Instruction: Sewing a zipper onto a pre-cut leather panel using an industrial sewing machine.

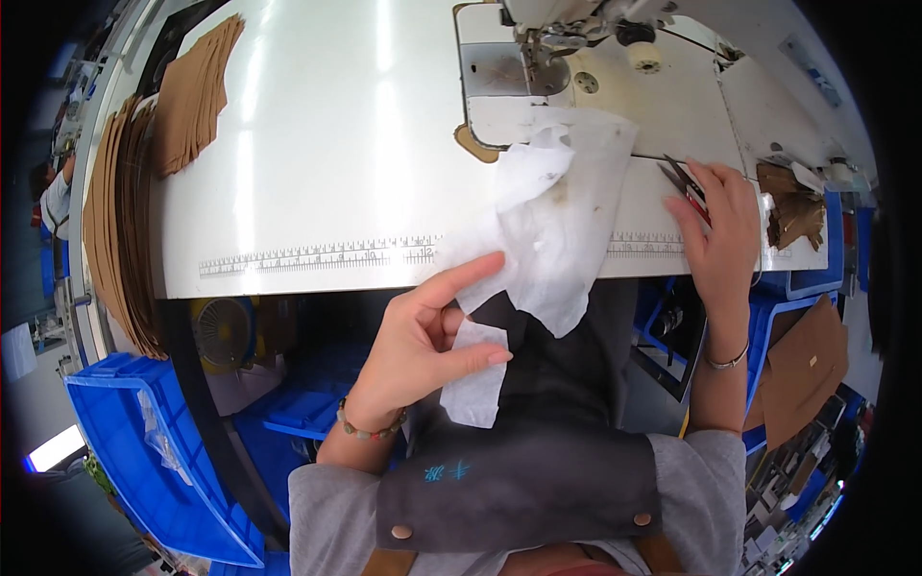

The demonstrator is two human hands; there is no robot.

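Note:
A thin, crumpled white sheet (562, 230), tissue-like and marked with small dark spots, drapes over the table's front edge below the sewing machine. My left hand (423, 336) pinches a small white piece (477, 379) with its thumb, while the index finger reaches along the larger sheet. Whether the two white parts are joined I cannot tell. On the right, my right hand (720, 221) rests at the tabletop with thumb and fingers around dark-bladed, red-handled thread snips (690, 187), whose tips point toward the machine.
The sewing machine (547, 58) stands at the far side of the white table (317, 182), which has a ruler strip along its front. Stacks of brown pieces (197, 96) lie at left. Blue bins (163, 461) flank the table, and brown scraps (795, 206) sit at right.

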